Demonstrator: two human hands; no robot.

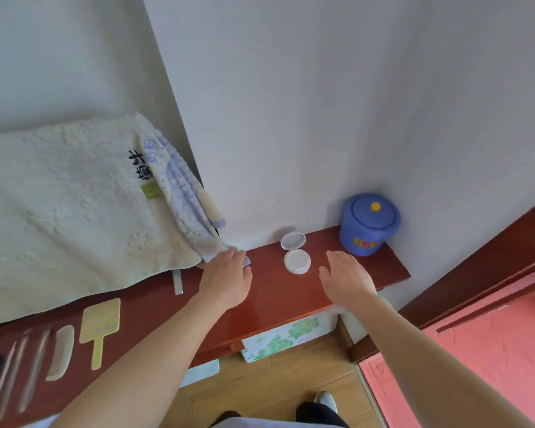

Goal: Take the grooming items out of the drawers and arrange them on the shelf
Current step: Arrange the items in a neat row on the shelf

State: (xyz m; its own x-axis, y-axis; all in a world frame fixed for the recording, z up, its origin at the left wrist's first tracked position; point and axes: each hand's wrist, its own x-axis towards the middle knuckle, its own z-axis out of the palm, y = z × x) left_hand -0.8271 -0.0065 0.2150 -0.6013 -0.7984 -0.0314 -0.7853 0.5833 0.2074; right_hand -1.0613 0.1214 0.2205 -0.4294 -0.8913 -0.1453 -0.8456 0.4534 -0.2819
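A dark red wooden shelf point(269, 291) runs along the white wall. On it lies a white round compact point(296, 256) with its lid open. My left hand point(226, 278) is flat over the shelf, its fingertips on a small pale blue item point(246, 261) next to the towel's corner. My right hand point(346, 278) hovers with spread, relaxed fingers just right of the compact, holding nothing. Further left on the shelf lie a yellow paddle brush point(99, 327), a pale comb point(61, 352), a small white file point(177, 282) and several thin tools point(22, 372) in a row.
A blue lidded pot point(366, 225) with a yellow knob stands at the shelf's right end. A cream towel point(62, 211) and a blue patterned cloth point(179, 196) hang over the shelf's left part. Below stands a floral drawer unit point(286, 338); wood floor and a pink mat point(464, 359) lie beneath.
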